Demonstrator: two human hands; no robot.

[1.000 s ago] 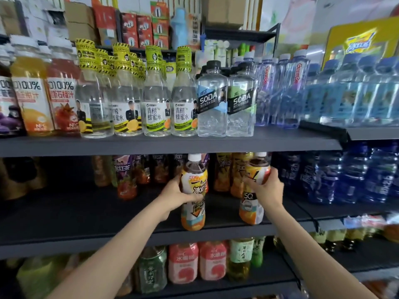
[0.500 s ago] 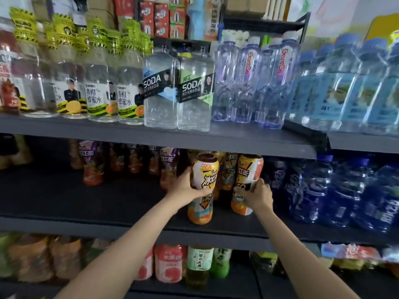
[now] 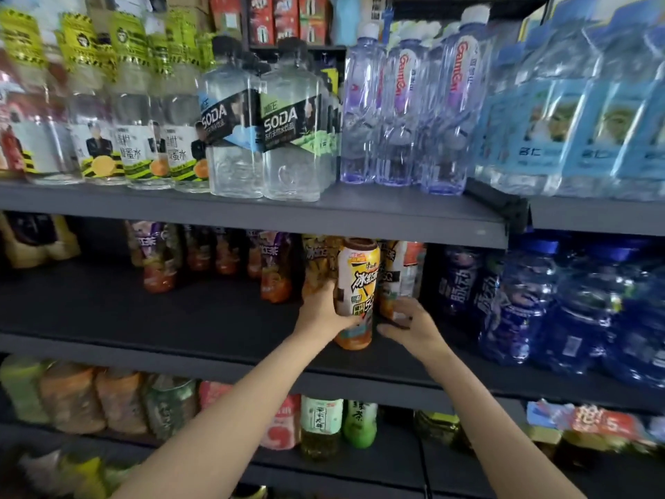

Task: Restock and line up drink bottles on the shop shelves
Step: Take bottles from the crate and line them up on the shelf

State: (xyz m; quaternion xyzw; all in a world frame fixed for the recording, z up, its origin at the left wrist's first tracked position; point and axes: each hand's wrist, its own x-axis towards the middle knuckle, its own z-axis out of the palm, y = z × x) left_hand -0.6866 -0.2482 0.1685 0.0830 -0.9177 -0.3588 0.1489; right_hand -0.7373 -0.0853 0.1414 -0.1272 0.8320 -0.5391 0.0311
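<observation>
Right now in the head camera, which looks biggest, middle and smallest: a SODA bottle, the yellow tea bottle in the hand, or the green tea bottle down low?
1. SODA bottle, largest.
2. Yellow tea bottle, gripped by the left hand.
3. Green tea bottle, smallest, though the shelf hides its top, so 2 and 3 are unsure.

- Dark grey metal shelves run across the shop, one above the other.
- Red boxes sit high up at the back.
- The light is soft and even.

Both tea bottles deeper under shelf
</observation>
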